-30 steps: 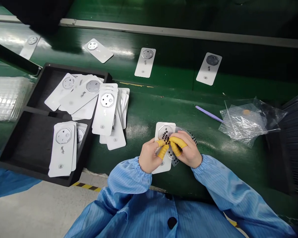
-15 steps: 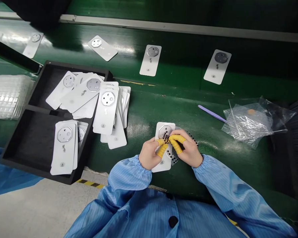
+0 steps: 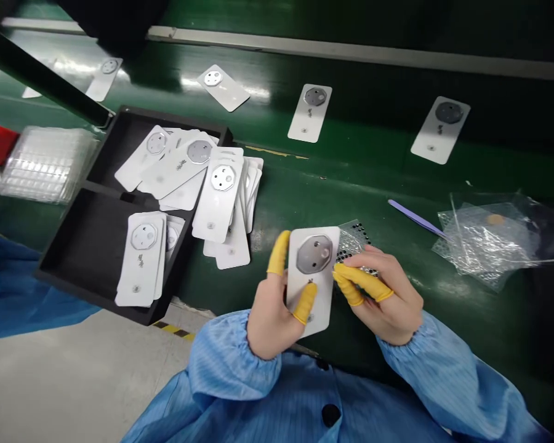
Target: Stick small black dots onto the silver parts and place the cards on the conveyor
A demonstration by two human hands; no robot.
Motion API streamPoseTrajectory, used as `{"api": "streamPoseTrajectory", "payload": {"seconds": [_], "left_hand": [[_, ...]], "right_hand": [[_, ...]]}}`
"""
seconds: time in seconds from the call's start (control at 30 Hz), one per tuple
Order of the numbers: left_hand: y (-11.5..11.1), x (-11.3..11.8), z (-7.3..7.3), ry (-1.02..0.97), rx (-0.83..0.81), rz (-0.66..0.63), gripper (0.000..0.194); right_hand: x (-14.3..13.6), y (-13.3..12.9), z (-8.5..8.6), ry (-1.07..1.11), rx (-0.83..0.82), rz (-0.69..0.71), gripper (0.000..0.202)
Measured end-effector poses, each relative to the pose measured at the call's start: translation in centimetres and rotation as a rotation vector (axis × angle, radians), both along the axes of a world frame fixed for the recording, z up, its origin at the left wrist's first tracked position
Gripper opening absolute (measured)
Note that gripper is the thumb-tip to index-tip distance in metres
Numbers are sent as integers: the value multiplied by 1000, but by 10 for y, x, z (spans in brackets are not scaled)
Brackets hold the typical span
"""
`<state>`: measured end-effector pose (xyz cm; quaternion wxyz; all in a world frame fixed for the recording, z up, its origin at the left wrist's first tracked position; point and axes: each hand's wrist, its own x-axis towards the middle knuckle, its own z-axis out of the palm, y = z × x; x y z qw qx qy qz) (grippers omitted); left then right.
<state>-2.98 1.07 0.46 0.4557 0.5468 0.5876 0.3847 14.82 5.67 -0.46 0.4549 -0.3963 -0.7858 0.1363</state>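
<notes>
My left hand (image 3: 277,301), with yellow finger cots, grips a white phone back cover (image 3: 322,314) between thumb and fingers. The cover has a grey octagonal camera plate with small dark holes and dark printed marks below. My right hand (image 3: 383,292), also in yellow cots, is pinched at the cover's right edge, just below the camera plate. Whatever lies between those fingertips is too small to make out. Behind the right hand, partly hidden by it, lies a clear sheet of small black dots (image 3: 351,232) on the green bench.
A black divided tray (image 3: 74,246) at left holds white covers, and a pile of covers (image 3: 216,203) overlaps its right edge. Purple tweezers (image 3: 415,218) and clear plastic sheets (image 3: 489,240) lie at right. Spaced covers (image 3: 309,117) lie along the back strip. Clear trays (image 3: 50,163) are stacked far left.
The cover has been lifted off the bench into my left hand. My right hand has moved right, away from the left, and the dotted sheet now lies on the bench. The view has shifted.
</notes>
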Motion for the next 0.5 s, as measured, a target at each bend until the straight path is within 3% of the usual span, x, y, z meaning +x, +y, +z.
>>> {"api": "streamPoseTrajectory", "payload": {"seconds": [0.2,0.33,0.5], "left_hand": [[3,26,14,-9,-5,-157,64],[3,27,16,94,95,-151,54],[2,27,13,138,84,-114,54]], "right_hand": [[4,-5,19,-88,-12,42,33],[12,-6,23,-131,-72,93,37],[14,-6,17,-204,-73,148,44]]}}
